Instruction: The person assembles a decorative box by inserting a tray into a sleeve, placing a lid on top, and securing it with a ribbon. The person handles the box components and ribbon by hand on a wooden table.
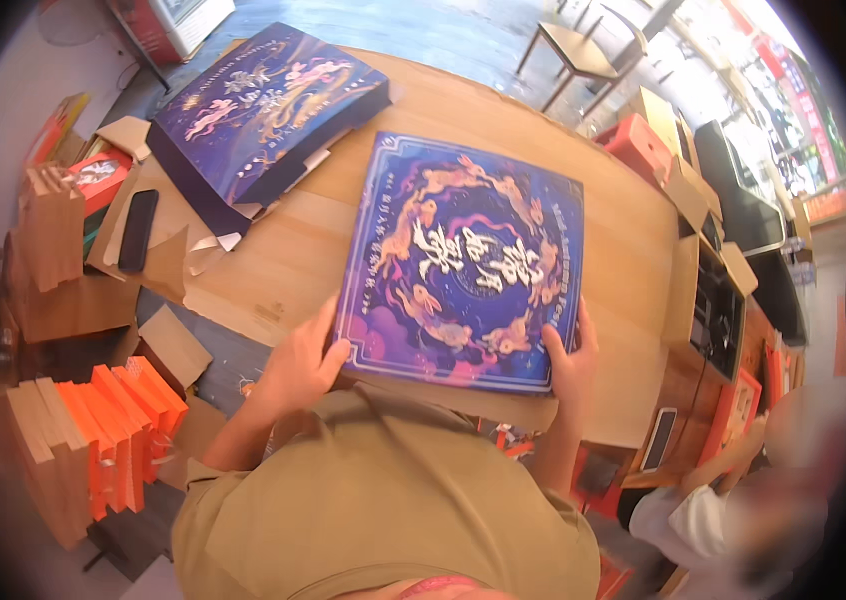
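Brown carton (68, 305) on the far left, with tan slabs (51, 230) standing upright at it and a red box (103, 172) just behind them; can't really tell how much of that is inside. Nearer the person there's a row of orange packs (123, 425) packed on edge like books, with more tan ones at their left end. An open carton (178, 345) sits right by them, flap up, contents hidden from this angle.

Black phone (138, 232) lies on the left end of the table (623, 330), and just right of it is a big dark blue box (268, 110) with rabbits on top and flaps sticking out along its near side. Can't see into that one.

Left hand (305, 352) is gripping the lower left corner of the purple box (458, 265), thumb up by the edge. That box is shut, cover up, over the table's near side. Right hand (571, 362) has the lower right corner, thumb on the cover.

Further right, a red tub (636, 150), then an open carton (683, 300) with dark stuff (715, 315) in it, too murky to identify. A blurry co-worker (698, 520) is lower right.
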A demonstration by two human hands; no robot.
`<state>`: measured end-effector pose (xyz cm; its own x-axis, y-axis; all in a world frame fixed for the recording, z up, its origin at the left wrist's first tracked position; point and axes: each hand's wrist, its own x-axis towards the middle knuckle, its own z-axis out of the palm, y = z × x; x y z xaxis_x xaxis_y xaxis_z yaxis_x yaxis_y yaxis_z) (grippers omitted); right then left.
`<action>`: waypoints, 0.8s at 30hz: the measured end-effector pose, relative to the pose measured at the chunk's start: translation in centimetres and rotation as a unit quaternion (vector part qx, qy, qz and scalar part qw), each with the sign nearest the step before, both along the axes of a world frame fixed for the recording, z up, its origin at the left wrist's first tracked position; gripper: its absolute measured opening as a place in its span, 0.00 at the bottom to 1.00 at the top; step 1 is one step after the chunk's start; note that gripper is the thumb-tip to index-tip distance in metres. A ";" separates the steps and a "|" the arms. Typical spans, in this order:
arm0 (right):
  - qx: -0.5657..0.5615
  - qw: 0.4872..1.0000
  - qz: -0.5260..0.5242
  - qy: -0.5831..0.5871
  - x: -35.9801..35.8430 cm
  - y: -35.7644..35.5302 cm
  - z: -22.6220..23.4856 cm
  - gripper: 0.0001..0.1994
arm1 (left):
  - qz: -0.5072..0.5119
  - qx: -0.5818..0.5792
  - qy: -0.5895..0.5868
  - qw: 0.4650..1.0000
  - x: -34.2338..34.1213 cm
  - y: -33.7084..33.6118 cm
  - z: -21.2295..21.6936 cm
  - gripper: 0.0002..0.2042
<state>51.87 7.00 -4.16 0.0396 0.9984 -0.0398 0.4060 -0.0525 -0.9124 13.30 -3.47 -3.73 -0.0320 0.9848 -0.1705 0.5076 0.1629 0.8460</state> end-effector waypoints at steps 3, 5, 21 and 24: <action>0.077 0.985 -0.008 -0.151 -0.5 -0.7 1.3 0.39 | 0.055 0.095 0.105 0.988 1.2 0.7 0.8 0.39; 0.147 0.956 0.007 -0.253 -1.2 -2.2 2.0 0.38 | -0.020 0.163 0.152 0.975 0.4 2.5 0.8 0.41; 0.135 0.987 -0.089 -0.012 4.6 -7.4 -5.4 0.32 | -0.122 0.351 0.348 0.861 1.5 19.1 0.5 0.33; 0.204 0.964 -0.029 -0.170 3.0 -8.8 -2.6 0.43 | -0.157 0.309 0.336 0.876 0.4 26.3 -0.8 0.32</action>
